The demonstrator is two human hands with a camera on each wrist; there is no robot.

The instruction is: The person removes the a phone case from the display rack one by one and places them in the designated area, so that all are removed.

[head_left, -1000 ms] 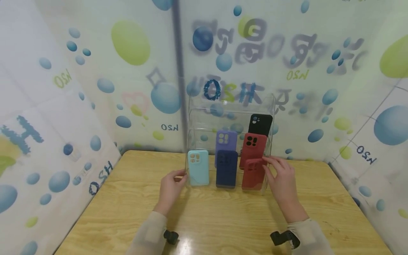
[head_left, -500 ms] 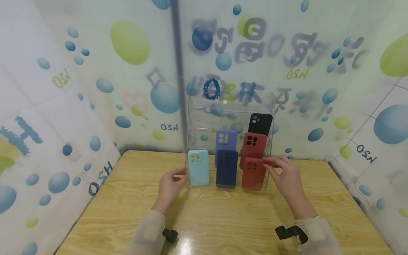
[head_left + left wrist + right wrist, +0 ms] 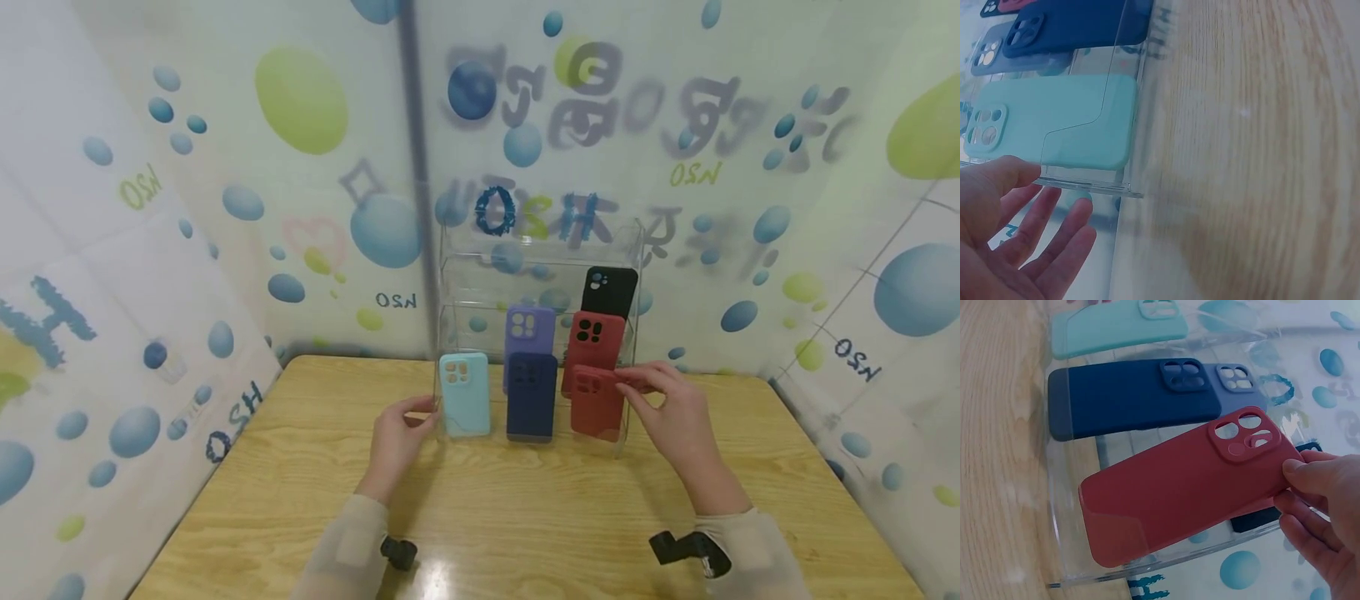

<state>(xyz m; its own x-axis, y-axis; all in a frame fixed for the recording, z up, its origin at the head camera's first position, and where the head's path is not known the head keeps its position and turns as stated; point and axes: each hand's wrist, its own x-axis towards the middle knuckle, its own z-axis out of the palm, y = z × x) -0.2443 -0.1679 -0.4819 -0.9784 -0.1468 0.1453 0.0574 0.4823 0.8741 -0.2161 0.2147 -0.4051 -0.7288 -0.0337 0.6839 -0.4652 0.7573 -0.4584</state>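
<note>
My right hand (image 3: 671, 417) pinches the upper right edge of a red phone case (image 3: 597, 408) between thumb and fingers. The case tilts in the front tier of a clear acrylic display rack (image 3: 483, 305), its lower corner still behind the clear front lip in the right wrist view. At the rack's left side, my left hand (image 3: 397, 442) holds the side edge, with the thumb in front and the other fingers behind. Beside that hand stands a light blue phone case (image 3: 1060, 119). A navy phone case (image 3: 532, 396) stands in the middle of the front tier.
Behind the front row are a purple phone case (image 3: 529, 329), another red phone case (image 3: 597, 342) and, higher up, a black phone case (image 3: 611, 292). The rack stands on a wooden table (image 3: 510, 517), close to a patterned curtain (image 3: 337, 208).
My right hand has raised the front red phone case slightly and tilted it, its bottom edge now higher. The left hand stays at the rack's side.
</note>
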